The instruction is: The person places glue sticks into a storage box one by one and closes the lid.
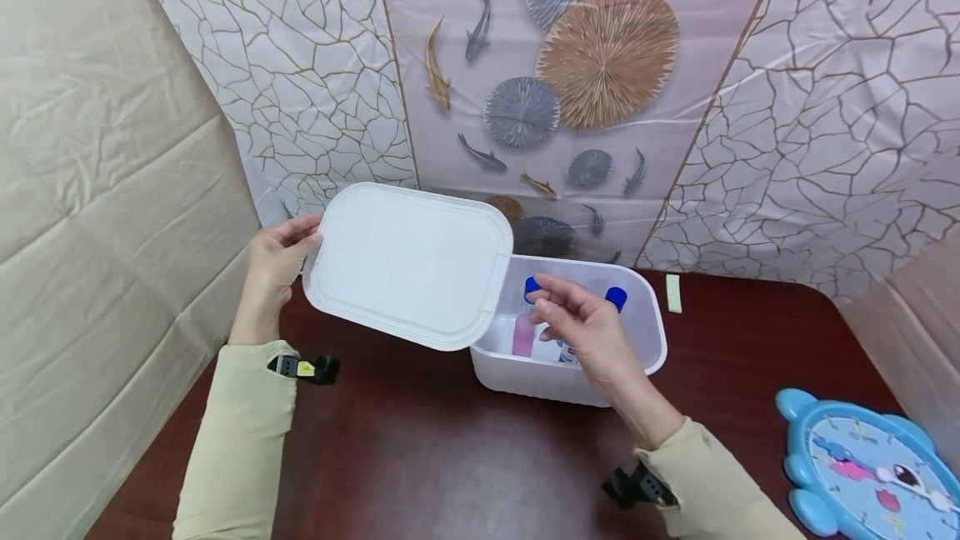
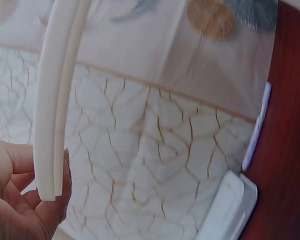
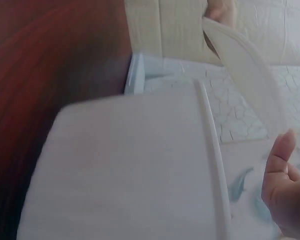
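Observation:
My left hand (image 1: 279,267) pinches the short edge of a white plastic lid (image 1: 408,265), fingers on one side and thumb on the other. The lid is tilted up and seen edge-on in the left wrist view. Right of it stands a white storage box (image 1: 540,380) with its top uncovered. Inside are a blue-capped bottle of pink liquid (image 1: 522,334) and a second bottle with a blue cap (image 1: 616,298), partly hidden by my right hand (image 1: 588,327). That hand is over the box, fingers loosely bent and holding nothing.
A blue animal-shaped clock (image 1: 862,465) lies at the right of the dark red table (image 1: 450,457). A pale green strip (image 1: 673,293) lies behind the box. A white object (image 2: 227,205) stands by the patterned cloth backdrop (image 1: 322,65).

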The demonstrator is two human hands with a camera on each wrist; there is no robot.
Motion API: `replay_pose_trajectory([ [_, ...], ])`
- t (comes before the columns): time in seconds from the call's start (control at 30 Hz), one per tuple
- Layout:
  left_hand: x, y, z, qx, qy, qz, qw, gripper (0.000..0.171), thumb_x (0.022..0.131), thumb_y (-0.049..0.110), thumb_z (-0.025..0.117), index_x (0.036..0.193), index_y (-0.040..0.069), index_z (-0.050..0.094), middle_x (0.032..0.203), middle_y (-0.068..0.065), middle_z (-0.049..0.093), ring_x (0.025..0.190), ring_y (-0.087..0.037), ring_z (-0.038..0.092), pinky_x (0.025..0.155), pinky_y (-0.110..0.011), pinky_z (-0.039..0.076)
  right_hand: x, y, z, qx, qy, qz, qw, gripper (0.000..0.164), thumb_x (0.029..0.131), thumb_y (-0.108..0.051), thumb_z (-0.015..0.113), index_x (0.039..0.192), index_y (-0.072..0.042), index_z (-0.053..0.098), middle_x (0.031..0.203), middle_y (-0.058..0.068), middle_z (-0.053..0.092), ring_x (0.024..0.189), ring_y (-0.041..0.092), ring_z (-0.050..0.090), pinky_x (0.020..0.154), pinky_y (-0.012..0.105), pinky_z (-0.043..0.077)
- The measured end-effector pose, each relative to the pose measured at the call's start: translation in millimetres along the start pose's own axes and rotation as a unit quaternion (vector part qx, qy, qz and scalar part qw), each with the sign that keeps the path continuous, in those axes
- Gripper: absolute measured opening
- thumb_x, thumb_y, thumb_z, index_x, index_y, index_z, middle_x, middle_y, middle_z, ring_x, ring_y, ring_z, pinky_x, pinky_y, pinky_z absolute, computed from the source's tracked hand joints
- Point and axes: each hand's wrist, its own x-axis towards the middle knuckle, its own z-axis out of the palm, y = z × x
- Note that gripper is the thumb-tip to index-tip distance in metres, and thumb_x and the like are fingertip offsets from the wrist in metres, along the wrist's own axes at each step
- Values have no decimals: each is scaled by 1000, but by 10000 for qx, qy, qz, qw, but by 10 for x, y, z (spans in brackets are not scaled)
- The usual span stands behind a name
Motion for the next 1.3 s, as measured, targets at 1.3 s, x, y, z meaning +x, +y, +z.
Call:
replay_pose_trajectory([
  [1.3, -421, 474, 1255, -2591, -1836, 775, 9451, 25, 84, -6, 64, 91, 18, 70, 83, 9, 69, 78, -4, 62, 73, -19, 52, -61, -309, -1019, 508, 2770, -1371, 9497, 18, 83, 4, 66, 100, 3, 70, 79, 3, 68, 67, 10, 65, 63, 18, 55],
])
